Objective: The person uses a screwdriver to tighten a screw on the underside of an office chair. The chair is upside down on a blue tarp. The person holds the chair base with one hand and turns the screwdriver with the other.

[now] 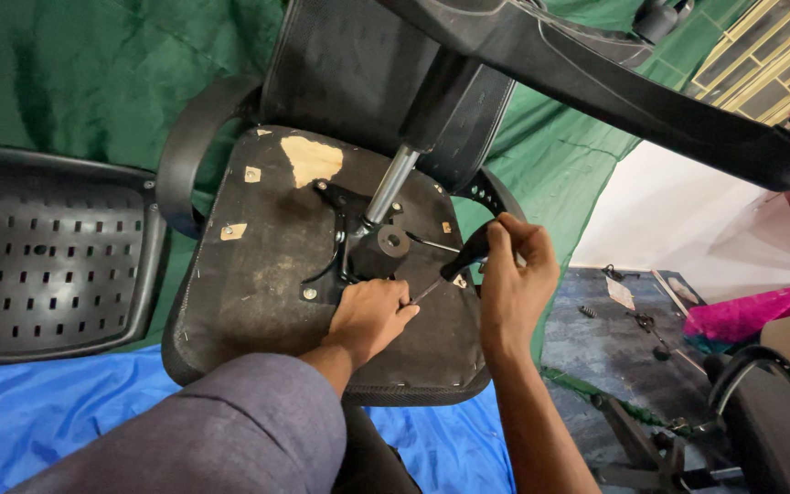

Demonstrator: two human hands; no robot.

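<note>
Grey trouser knee (230, 430) sits closest, low in the shot. Just past it the left hand (372, 316) is curled nearly closed, pinching a thin metal tool (427, 291) whose tip pokes out to its right, knuckles resting on the upturned chair seat (258, 265). Black mechanism plate (354, 247) sits right above that hand. Right hand (514, 274) is closed around the black lever handle (468, 256). Pale torn patches (311, 160) dot the seat underside, up and left of both hands.

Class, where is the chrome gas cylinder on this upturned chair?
In the head view, the chrome cylinder rises from the black mechanism plate at the seat underside's centre, above both hands.
</note>
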